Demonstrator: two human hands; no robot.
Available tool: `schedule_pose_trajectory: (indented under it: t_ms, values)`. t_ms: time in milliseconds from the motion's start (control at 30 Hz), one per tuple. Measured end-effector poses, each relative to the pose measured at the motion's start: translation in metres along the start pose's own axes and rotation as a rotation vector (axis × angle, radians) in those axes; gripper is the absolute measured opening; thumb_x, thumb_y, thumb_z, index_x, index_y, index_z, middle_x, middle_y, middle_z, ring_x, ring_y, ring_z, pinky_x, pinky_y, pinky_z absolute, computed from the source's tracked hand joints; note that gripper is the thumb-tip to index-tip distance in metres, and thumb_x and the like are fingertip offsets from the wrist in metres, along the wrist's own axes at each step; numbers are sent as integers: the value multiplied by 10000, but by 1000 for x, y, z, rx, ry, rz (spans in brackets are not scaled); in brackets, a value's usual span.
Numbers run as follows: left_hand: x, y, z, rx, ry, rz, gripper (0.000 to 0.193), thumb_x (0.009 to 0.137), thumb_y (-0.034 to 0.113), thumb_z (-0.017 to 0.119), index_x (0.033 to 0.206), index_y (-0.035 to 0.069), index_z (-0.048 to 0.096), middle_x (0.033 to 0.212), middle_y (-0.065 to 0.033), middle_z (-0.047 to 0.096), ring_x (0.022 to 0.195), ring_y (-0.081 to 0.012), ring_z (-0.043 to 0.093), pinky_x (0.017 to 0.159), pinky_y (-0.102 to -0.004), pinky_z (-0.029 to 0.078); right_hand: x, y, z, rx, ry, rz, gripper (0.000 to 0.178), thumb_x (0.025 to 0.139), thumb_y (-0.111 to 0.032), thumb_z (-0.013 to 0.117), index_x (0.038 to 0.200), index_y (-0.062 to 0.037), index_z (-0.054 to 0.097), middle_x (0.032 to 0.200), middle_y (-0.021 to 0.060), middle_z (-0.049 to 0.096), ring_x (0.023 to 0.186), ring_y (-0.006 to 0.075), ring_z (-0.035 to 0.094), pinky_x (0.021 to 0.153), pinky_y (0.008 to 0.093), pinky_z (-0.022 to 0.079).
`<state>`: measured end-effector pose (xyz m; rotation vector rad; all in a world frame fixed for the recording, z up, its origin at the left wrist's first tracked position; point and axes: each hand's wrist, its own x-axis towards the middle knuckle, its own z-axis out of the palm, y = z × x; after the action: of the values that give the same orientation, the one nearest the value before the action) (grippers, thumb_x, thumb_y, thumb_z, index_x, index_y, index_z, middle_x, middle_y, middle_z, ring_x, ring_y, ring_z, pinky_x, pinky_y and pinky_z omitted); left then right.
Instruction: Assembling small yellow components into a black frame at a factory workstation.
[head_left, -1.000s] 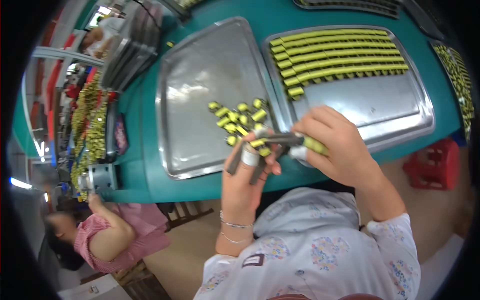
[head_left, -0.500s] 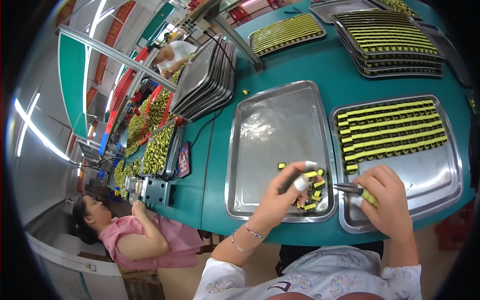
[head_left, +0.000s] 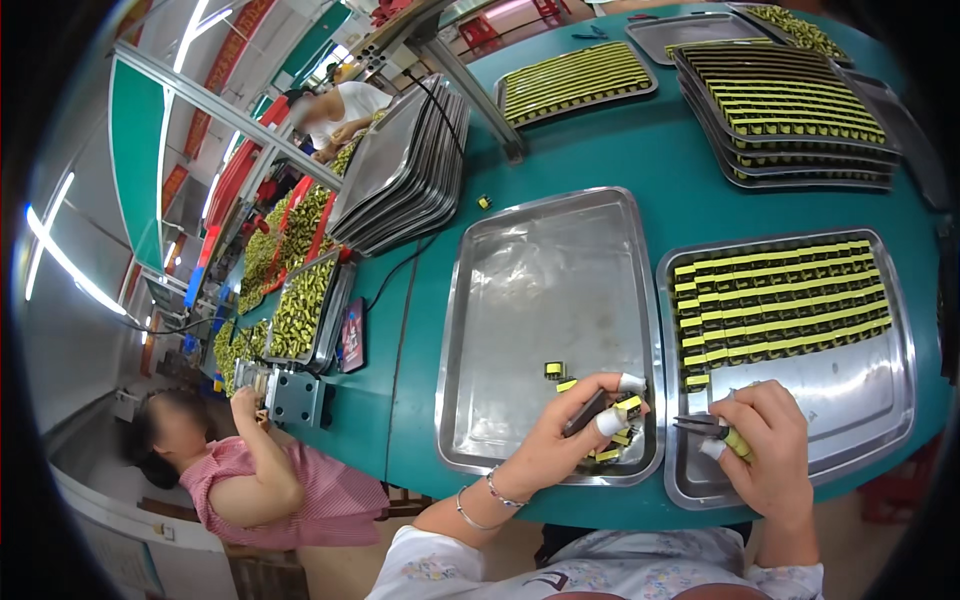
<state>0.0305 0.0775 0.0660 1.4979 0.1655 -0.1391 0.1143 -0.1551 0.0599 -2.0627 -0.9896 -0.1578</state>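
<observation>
My left hand [head_left: 560, 437] has its thumb and forefinger, both in white finger covers, pinched on a small yellow-and-black transformer [head_left: 629, 404]. A dark flat piece [head_left: 586, 411] also lies within that hand; its kind I cannot make out. Beneath the fingers, several loose transformers [head_left: 607, 456] lie in the near right corner of a metal tray [head_left: 545, 270]. My right hand [head_left: 775, 450] is closed round small pliers [head_left: 704, 427] with yellow-green grips, their jaws pointing left. These pliers are over a second metal tray [head_left: 840, 390], where rows of transformers [head_left: 785, 305] stand side by side.
Stacked trays full of transformers [head_left: 790, 110] stand at the far right, with another filled tray [head_left: 575, 80] farther back. To the left are a tall stack of bare trays [head_left: 400, 165], a phone-like object [head_left: 352, 335] and a metal fixture [head_left: 297, 398]. A co-worker [head_left: 250, 475] sits at left.
The trays sit lower in the picture. My left fingers have come up with a transformer pinched between them. The right hand still holds the pliers. The co-worker's hand has moved toward the fixture.
</observation>
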Motion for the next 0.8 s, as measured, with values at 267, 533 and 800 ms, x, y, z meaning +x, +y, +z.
schedule_pose_trajectory:
  t_ms: [267,533,800]
  values:
    - [-4,-5,4,-2,96,50,309,934,84,530,1235,24,491,1057,-100,648,683,-60,490,593,-192,401,-3,0,-2,0,17,-78,337,558,-46,674,890,-29,624,831,115,553,752,309,529,657,380,418]
    - [-31,-7,29,-192,296,177,364,926,217,600,1192,-15,509,1023,-147,624,648,-81,466,557,-218,401,-8,1,2,158,1,-44,330,559,-31,620,888,-23,637,818,130,584,776,314,571,674,378,457]
    - [-51,-40,69,-464,323,178,378,930,231,596,1188,-29,504,1048,-126,594,704,-97,465,562,-252,424,-24,-12,12,163,-104,-149,350,569,-3,601,918,-19,625,840,117,586,777,299,561,691,376,460]
